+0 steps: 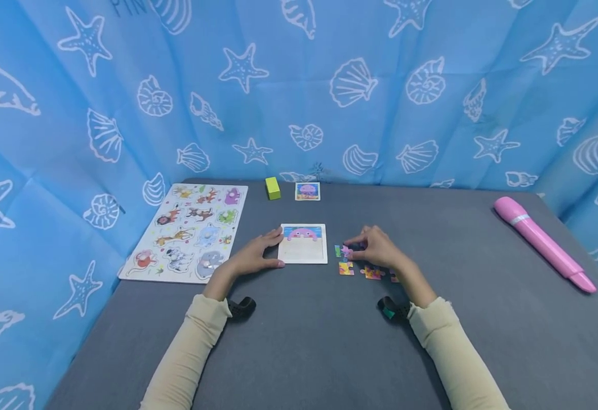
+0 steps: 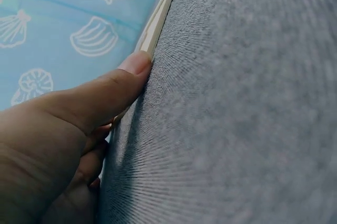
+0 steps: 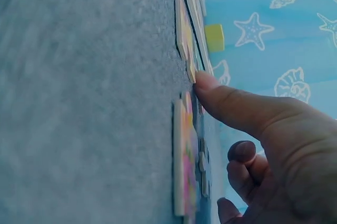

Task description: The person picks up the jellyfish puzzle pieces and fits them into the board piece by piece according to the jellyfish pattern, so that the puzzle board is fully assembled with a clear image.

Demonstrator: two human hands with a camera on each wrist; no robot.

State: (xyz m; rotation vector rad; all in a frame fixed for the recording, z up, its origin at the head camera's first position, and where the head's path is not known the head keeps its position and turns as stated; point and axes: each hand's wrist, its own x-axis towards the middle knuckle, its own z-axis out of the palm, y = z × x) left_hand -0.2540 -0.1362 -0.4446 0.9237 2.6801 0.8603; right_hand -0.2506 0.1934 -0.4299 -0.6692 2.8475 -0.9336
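Note:
A square puzzle tray [image 1: 304, 257] with a pale wooden bottom lies flat, its upper part filled with pink-and-blue pieces. My left hand [image 1: 253, 254] holds it at the left side, thumb at the near corner and fingers toward the far corner; in the left wrist view the thumb [image 2: 118, 84] presses its edge. To the right of the tray my right hand [image 1: 378, 249] pinches a pink-and-blue puzzle piece [image 1: 347, 252] between thumb and fingers, at table level. A yellow-orange piece [image 1: 346, 269] and an orange-pink piece [image 1: 373, 274] lie just nearer, and other pieces are partly hidden under the hand.
A wooden animal peg board [image 1: 186, 239] lies at the left. Behind the tray are a yellow-green block [image 1: 273, 188] and a small picture card [image 1: 307, 192]. A pink toy microphone [image 1: 545, 245] lies at the right. A blue shell-patterned curtain [image 1: 289, 102] borders the grey table [image 1: 309, 341].

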